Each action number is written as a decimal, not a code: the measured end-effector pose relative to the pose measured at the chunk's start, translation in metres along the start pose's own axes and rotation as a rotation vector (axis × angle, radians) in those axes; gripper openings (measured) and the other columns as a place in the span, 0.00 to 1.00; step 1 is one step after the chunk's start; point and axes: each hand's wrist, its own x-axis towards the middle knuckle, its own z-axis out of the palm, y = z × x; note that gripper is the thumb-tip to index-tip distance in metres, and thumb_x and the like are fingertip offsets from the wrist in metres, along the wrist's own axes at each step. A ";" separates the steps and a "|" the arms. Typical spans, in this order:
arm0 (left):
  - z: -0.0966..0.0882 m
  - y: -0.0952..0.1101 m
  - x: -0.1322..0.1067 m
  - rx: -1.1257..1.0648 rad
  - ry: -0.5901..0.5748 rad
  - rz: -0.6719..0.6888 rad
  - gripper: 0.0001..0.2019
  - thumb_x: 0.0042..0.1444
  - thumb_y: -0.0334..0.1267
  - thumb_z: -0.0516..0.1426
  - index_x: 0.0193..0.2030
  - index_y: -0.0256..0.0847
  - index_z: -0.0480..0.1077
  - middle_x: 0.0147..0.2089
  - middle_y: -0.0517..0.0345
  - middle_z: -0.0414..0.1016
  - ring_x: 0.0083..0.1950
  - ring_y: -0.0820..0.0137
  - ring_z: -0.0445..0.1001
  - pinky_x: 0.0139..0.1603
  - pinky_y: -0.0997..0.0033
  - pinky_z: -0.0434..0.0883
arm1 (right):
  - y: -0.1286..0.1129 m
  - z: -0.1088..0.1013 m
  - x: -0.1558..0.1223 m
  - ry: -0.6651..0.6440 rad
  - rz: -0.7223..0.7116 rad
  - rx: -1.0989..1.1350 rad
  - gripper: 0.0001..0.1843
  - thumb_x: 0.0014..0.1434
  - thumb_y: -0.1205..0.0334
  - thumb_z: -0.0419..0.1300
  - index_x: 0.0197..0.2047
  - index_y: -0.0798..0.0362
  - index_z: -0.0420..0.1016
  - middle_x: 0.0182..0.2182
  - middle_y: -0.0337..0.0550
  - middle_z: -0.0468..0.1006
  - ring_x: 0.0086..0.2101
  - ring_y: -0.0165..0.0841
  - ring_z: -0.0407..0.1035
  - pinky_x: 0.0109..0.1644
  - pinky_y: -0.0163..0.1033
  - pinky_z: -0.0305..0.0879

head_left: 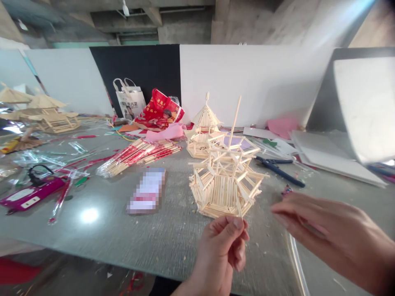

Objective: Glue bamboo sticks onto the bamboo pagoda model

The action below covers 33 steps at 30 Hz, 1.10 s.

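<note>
My left hand (226, 246) pinches a thin wooden stick (238, 201) between thumb and forefinger. The stick points up in front of a small pavilion model (225, 189) built of pale wooden sticks. That model has a planked floor, railing-like sides and one long stick rising from its top. To its right, my right hand (336, 230) is raised above the table, somewhat blurred, with its fingers drawn together. What those fingers hold, if anything, I cannot make out. A small colourful item (286, 190) shows just beyond the fingertips.
A roofed stick pavilion (206, 119) stands behind. Dark blue pliers (280, 169) lie right of the model. Left are a phone (147, 191), bundled sticks (138, 154) and a magenta power strip (31, 193). Bags (160, 111) and white boards (336, 158) lie farther back.
</note>
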 end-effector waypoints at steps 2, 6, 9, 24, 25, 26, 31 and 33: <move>0.001 -0.003 0.003 0.030 -0.005 0.029 0.11 0.50 0.41 0.63 0.27 0.35 0.70 0.23 0.63 0.67 0.15 0.85 0.55 0.15 0.80 0.48 | 0.003 0.004 0.005 -0.057 -0.044 0.012 0.06 0.61 0.63 0.53 0.41 0.47 0.69 0.33 0.36 0.74 0.30 0.25 0.69 0.35 0.29 0.65; 0.001 -0.009 0.009 0.077 -0.016 0.111 0.12 0.51 0.43 0.62 0.28 0.34 0.71 0.23 0.63 0.67 0.15 0.85 0.55 0.14 0.81 0.49 | 0.005 0.007 0.011 -0.044 -0.069 0.008 0.07 0.61 0.64 0.53 0.43 0.49 0.68 0.32 0.38 0.74 0.30 0.26 0.69 0.33 0.30 0.66; 0.001 -0.012 0.013 0.101 -0.015 0.147 0.13 0.52 0.45 0.61 0.30 0.34 0.71 0.24 0.62 0.67 0.15 0.85 0.55 0.14 0.81 0.51 | 0.002 0.006 0.013 -0.020 -0.094 -0.014 0.08 0.62 0.64 0.53 0.45 0.50 0.68 0.33 0.40 0.75 0.31 0.27 0.70 0.35 0.31 0.67; 0.003 -0.015 0.019 0.005 0.035 0.123 0.14 0.52 0.44 0.62 0.27 0.34 0.68 0.23 0.64 0.65 0.16 0.85 0.54 0.15 0.81 0.51 | 0.002 0.014 0.026 -0.069 -0.163 -0.059 0.15 0.63 0.64 0.51 0.53 0.51 0.64 0.41 0.43 0.74 0.38 0.29 0.70 0.41 0.36 0.67; 0.003 -0.015 0.019 -0.012 0.036 0.116 0.13 0.52 0.44 0.62 0.28 0.34 0.69 0.24 0.64 0.66 0.16 0.85 0.54 0.15 0.81 0.51 | 0.002 0.014 0.026 -0.077 -0.161 -0.060 0.15 0.63 0.64 0.51 0.54 0.51 0.64 0.42 0.43 0.74 0.39 0.29 0.70 0.41 0.36 0.67; 0.004 -0.015 0.019 -0.031 0.036 0.105 0.13 0.52 0.43 0.62 0.29 0.34 0.69 0.24 0.64 0.66 0.17 0.85 0.54 0.16 0.81 0.51 | 0.002 0.014 0.026 -0.084 -0.158 -0.061 0.16 0.63 0.64 0.52 0.54 0.51 0.63 0.42 0.43 0.74 0.39 0.29 0.70 0.41 0.36 0.67; 0.005 -0.013 0.017 -0.094 0.024 0.048 0.10 0.54 0.40 0.61 0.33 0.33 0.72 0.26 0.62 0.66 0.17 0.85 0.55 0.16 0.82 0.51 | 0.002 0.015 0.024 -0.099 -0.162 -0.063 0.17 0.63 0.64 0.52 0.56 0.50 0.63 0.41 0.42 0.73 0.38 0.28 0.69 0.41 0.36 0.67; 0.005 -0.012 0.016 -0.110 0.027 0.034 0.09 0.54 0.39 0.60 0.35 0.32 0.73 0.27 0.61 0.67 0.18 0.85 0.56 0.16 0.82 0.52 | 0.002 0.015 0.024 -0.093 -0.168 -0.064 0.17 0.63 0.64 0.52 0.56 0.50 0.63 0.41 0.42 0.73 0.38 0.29 0.69 0.41 0.36 0.67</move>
